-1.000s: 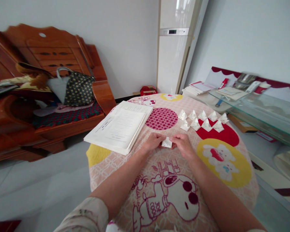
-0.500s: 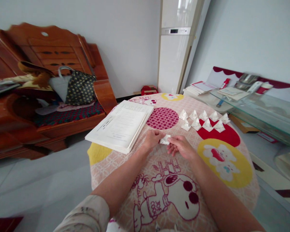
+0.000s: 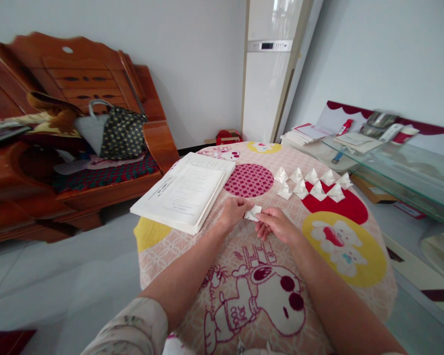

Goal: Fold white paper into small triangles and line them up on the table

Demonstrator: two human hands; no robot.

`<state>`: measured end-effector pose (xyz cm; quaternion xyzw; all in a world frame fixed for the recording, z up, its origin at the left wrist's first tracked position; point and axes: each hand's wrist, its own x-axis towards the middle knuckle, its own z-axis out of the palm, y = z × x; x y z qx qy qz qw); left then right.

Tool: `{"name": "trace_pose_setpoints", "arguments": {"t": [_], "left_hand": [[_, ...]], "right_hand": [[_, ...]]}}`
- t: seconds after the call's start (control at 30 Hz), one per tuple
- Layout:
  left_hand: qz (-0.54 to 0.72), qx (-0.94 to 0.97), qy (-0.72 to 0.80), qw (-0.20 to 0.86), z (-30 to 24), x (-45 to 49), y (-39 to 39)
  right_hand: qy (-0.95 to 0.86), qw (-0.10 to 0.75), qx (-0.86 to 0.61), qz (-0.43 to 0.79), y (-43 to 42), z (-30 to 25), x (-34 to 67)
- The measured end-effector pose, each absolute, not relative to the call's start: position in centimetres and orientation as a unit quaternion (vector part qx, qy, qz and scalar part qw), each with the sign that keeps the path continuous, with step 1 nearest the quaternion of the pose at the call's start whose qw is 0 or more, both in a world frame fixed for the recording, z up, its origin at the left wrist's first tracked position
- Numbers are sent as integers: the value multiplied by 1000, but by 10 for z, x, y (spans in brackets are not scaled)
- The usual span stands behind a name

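Observation:
A small folded piece of white paper (image 3: 252, 213) is pinched between my two hands, just above the middle of the table. My left hand (image 3: 235, 212) grips its left side with thumb and fingers. On its right edge my right hand (image 3: 276, 222) closes thumb and forefinger, the other fingers curled below. Beyond, to the right, several folded paper pieces (image 3: 317, 190) with pointed tops stand in two rows. Left of my hands lies a stack of printed paper sheets (image 3: 187, 195), a smaller pile on top of larger sheets.
The round table wears a patterned tablecloth (image 3: 259, 305) with cartoon figures. A glass-topped stand (image 3: 403, 167) holding papers, a red marker and metal bowls is on the right. A wooden sofa (image 3: 96, 79) with a bag (image 3: 122, 133) stands on the left, a tall white air conditioner (image 3: 264, 93) behind.
Almost nothing differs. The folded paper is tilted slightly differently between my fingers, and both hands stay in nearly the same place.

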<state>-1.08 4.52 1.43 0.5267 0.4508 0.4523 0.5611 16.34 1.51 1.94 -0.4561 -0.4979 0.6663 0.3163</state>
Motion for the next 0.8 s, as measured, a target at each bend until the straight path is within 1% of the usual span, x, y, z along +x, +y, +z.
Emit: {"name": "trace_pose_setpoints", "arguments": {"t": [0.13, 0.27, 0.37, 0.5, 0.63, 0.8], "left_hand": [[454, 524, 445, 567, 12, -11, 46], [451, 491, 434, 607, 12, -9, 45], [424, 470, 447, 632, 16, -7, 43], [398, 517, 466, 598, 18, -8, 42], [421, 575, 447, 542, 17, -9, 43], [441, 578, 406, 553, 17, -9, 43]], "right_hand": [[-510, 331, -454, 651, 14, 21, 161], [-536, 390, -468, 585, 14, 21, 158], [-531, 429, -481, 550, 16, 21, 157], [-523, 448, -508, 517, 17, 19, 157], [-526, 452, -487, 532, 16, 20, 158], [-519, 465, -442, 565, 15, 23, 161]]}}
